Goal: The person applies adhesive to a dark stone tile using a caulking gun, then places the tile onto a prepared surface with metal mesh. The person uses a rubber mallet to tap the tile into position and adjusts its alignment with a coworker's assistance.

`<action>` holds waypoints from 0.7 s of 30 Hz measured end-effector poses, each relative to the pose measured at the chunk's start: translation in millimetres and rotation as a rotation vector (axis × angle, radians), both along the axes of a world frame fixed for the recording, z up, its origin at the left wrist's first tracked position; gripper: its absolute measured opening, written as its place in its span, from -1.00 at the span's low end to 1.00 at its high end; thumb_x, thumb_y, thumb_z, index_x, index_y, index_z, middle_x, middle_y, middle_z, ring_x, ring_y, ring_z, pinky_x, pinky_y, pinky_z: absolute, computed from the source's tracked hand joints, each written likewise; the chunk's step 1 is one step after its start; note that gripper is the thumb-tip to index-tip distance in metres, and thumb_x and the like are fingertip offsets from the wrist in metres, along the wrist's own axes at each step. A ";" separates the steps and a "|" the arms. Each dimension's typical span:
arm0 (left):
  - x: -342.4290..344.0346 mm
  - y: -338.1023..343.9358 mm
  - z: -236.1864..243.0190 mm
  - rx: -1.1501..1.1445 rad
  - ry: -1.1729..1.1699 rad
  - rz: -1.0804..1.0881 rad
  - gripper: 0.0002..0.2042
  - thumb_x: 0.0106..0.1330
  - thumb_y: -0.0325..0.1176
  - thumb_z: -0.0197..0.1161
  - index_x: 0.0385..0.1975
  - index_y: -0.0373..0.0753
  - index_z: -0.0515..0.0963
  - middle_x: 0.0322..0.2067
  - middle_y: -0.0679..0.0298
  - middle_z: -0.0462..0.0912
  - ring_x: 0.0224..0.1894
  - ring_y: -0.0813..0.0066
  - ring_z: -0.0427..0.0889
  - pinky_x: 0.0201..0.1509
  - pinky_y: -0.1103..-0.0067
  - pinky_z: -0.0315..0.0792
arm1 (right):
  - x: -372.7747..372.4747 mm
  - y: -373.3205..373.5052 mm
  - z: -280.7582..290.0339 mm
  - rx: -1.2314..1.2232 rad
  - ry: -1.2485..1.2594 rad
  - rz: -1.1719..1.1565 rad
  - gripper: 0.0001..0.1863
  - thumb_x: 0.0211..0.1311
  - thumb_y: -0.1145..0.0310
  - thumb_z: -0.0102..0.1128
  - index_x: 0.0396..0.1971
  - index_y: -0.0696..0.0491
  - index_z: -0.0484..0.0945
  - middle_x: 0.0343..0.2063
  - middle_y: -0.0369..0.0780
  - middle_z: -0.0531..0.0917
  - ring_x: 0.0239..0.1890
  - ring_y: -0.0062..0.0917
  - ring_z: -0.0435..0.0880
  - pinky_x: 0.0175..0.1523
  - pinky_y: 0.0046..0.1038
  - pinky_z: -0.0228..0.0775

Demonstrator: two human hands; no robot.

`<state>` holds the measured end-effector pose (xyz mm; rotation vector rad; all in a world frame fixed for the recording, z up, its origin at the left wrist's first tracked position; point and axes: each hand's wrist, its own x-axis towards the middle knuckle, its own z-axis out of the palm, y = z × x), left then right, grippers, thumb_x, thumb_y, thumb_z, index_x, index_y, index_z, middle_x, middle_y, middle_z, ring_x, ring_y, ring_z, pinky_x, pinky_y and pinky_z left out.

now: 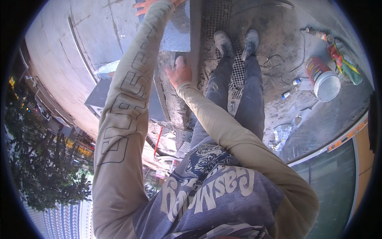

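Observation:
A dark grey stone slab (175, 38) lies on the ledge at the top of the view. My left hand (153, 5), partly cut off by the top edge, rests on it with fingers spread. Below the slab's near edge, my right hand (180, 73) is held low over a strip of rough grey mortar (176, 101). Its fingers are curled, close to a narrow grey strip (173, 59) at the slab's edge. What they grip, if anything, cannot be made out. Another grey slab (159, 101) lies beside the mortar, partly behind my left forearm.
My shoes stand by a perforated mesh (237, 75) on the dusty floor. To the right are a dark red bucket (318, 71) with a pale base, a power tool (316, 32), a red and green cloth (343, 63) and loose cable. A thin red bar (158, 141) stands out beyond the ledge.

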<state>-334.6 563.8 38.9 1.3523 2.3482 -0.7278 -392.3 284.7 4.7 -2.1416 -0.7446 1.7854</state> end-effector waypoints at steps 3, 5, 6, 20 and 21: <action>-4.4 -1.6 -9.2 0.026 -0.024 -0.035 0.53 -0.29 0.46 0.56 0.59 0.16 -0.46 0.52 -0.30 -0.12 0.50 -0.31 0.12 0.47 0.00 0.20 | 7.1 -8.1 -4.3 0.047 0.026 0.028 -0.62 0.19 0.07 0.29 -0.17 0.04 0.49 -0.25 0.08 0.71 -0.23 0.06 0.71 -0.09 0.04 0.53; -8.1 -1.9 -17.9 0.066 -0.050 -0.048 0.55 -0.32 0.47 0.57 0.59 0.14 -0.47 0.51 -0.33 -0.13 0.50 -0.33 0.11 0.49 0.03 0.20 | 8.3 -17.2 -10.1 0.154 0.014 0.024 -0.66 0.19 0.11 0.25 -0.17 0.02 0.48 -0.26 0.09 0.71 -0.22 0.08 0.70 -0.10 0.08 0.52; -9.4 -1.2 -22.5 0.065 -0.048 -0.035 0.58 -0.36 0.47 0.58 0.59 0.11 -0.47 0.52 -0.35 -0.16 0.52 -0.35 0.06 0.53 0.07 0.17 | 7.9 -21.7 -14.2 0.238 -0.018 0.024 -0.67 0.20 0.13 0.25 -0.16 0.02 0.48 -0.28 0.08 0.70 -0.24 0.06 0.71 -0.12 0.07 0.53; -47.8 3.3 -72.1 0.272 -0.097 -0.260 0.61 -0.39 0.42 0.62 0.56 -0.37 -0.28 0.46 -0.35 0.10 0.52 -0.17 0.15 0.58 0.32 0.11 | 76.7 -105.8 12.9 0.183 0.498 -0.106 -0.76 0.36 0.28 0.30 -0.17 0.07 0.46 -0.35 -0.04 0.71 -0.32 -0.24 0.80 -0.28 -0.22 0.66; -54.5 5.5 -75.9 0.281 -0.173 -0.262 0.61 -0.39 0.42 0.62 0.56 -0.38 -0.28 0.46 -0.36 0.10 0.52 -0.17 0.14 0.58 0.33 0.11 | 100.7 -105.2 10.3 0.169 0.510 -0.105 -0.76 0.37 0.30 0.30 -0.15 0.08 0.47 -0.34 -0.05 0.73 -0.29 -0.28 0.82 -0.26 -0.29 0.69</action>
